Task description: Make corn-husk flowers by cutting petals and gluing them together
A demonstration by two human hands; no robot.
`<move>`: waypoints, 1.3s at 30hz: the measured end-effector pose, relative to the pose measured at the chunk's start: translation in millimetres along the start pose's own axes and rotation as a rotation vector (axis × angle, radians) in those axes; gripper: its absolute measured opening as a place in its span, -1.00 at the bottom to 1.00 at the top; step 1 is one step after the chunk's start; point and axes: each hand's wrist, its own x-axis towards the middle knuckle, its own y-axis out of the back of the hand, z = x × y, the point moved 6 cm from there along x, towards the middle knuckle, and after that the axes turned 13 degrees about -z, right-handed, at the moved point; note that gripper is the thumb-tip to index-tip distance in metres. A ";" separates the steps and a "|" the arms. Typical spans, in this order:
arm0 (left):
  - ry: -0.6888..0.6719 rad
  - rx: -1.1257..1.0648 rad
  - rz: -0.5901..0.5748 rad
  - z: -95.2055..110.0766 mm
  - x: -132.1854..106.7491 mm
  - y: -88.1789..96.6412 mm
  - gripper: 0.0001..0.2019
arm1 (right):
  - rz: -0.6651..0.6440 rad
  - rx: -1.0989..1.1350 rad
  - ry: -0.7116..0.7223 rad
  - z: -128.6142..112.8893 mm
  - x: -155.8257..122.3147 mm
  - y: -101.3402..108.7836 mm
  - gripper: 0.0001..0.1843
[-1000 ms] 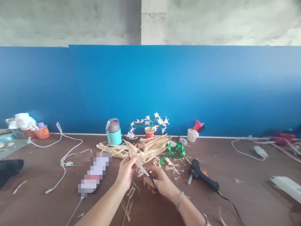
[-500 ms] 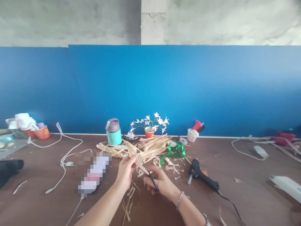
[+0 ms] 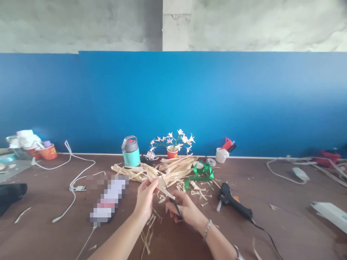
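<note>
Between its thumb and fingers, my left hand [image 3: 146, 196] pinches a pale dried corn husk [image 3: 165, 189]. My right hand [image 3: 185, 209] is closed round the black handles of a pair of scissors [image 3: 176, 207], whose blades lie at the husk's edge. Behind both hands spreads a heap of dried husks [image 3: 179, 168]. Cut scraps [image 3: 148, 234] are scattered on the table below and around my hands. A coil of green ribbon [image 3: 203, 171] rests to the right of the heap.
A black glue gun [image 3: 234, 202] lies at right, its cord trailing forward. At left are a pixelated phone [image 3: 110, 200] and white cables [image 3: 77, 177]. Along the back stand a turquoise flask [image 3: 131, 155], a red cup [image 3: 172, 153] of white flowers and a white cup [image 3: 221, 155] with pens.
The scissors' blades have shifted slightly against the husk, and the husk in my left hand has tilted a little. Both hands stay almost in the same place.
</note>
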 end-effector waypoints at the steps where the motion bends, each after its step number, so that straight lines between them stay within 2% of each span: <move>1: 0.001 -0.002 0.001 -0.4 0.3 0.2 -0.77 | 0.003 0.000 0.005 -0.4 0.0 0.0 -0.49; 19: 0.042 -0.085 -0.028 -5.2 5.9 3.8 -0.82 | 0.001 -0.025 0.035 1.9 0.2 4.5 -0.52; 30: 0.069 0.000 -0.050 -3.7 7.3 6.5 -0.77 | 0.005 -0.035 0.014 5.7 1.1 5.4 -0.51; 35: 0.053 0.056 -0.005 -4.2 10.4 13.5 -0.75 | 0.006 -0.045 -0.001 6.6 0.9 6.0 -0.52; 39: 0.053 0.136 -0.047 -3.1 13.4 14.0 -0.72 | 0.000 -0.050 -0.011 7.7 1.1 6.2 -0.53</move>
